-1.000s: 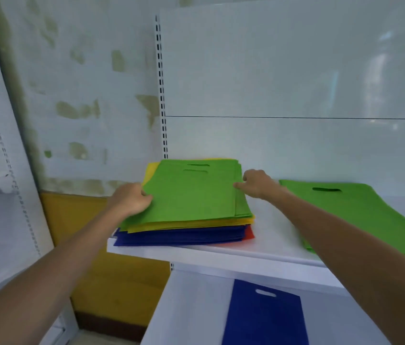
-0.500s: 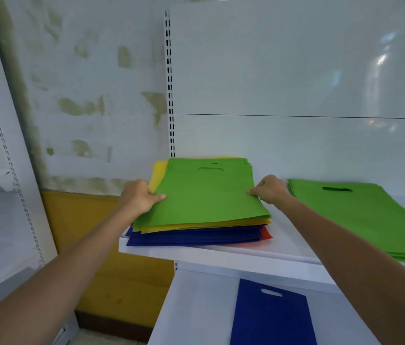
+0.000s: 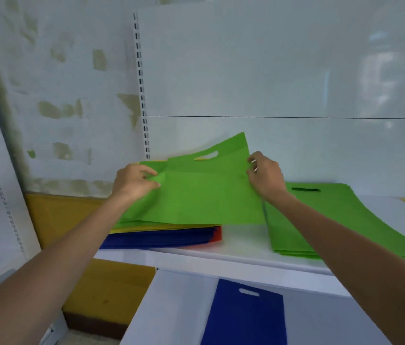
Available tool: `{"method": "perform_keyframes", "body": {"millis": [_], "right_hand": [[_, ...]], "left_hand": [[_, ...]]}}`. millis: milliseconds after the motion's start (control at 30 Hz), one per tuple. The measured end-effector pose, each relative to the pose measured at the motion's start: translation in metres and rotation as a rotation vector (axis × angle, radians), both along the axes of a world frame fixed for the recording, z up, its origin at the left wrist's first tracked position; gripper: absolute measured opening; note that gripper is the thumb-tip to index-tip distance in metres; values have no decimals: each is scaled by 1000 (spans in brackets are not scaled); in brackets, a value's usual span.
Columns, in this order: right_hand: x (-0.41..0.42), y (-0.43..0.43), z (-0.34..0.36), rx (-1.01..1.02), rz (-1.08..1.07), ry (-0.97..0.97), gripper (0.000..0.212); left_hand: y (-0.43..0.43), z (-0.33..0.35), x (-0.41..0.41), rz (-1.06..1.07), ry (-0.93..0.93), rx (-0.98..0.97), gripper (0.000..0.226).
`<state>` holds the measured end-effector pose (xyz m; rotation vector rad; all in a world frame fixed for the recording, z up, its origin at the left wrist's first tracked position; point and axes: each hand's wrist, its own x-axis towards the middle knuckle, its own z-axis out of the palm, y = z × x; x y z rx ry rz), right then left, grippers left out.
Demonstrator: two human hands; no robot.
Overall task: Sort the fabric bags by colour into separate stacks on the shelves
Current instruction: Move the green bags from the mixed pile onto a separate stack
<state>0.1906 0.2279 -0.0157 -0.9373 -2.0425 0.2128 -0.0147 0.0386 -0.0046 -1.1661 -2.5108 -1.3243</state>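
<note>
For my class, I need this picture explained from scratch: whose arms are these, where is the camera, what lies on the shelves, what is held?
No machine: these are a person's bare arms, filmed by a camera worn on their head, looking down. The left hand and right hand each pinch a side of one flat green fabric bag, its far edge raised. Under it, on the white upper shelf, lies a mixed-colour pile of fabric bags; to the right, a stack of green bags. A blue fabric bag lies on the lower shelf.

White shelving [image 3: 221, 260] against a patchy, yellow-based wall [image 3: 72, 78].
</note>
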Motion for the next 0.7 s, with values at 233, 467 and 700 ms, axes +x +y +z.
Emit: {"method": "perform_keyframes", "body": {"millis": [233, 467, 700], "right_hand": [[134, 46, 16, 9, -159, -38, 29], [238, 77, -4, -162, -233, -265, 52], [266, 80, -34, -531, -101, -601, 53]], "left_hand": [[75, 6, 107, -142, 181, -26, 20], [123, -15, 207, -280, 292, -193, 36], [128, -56, 239, -272, 268, -414, 40]]}}
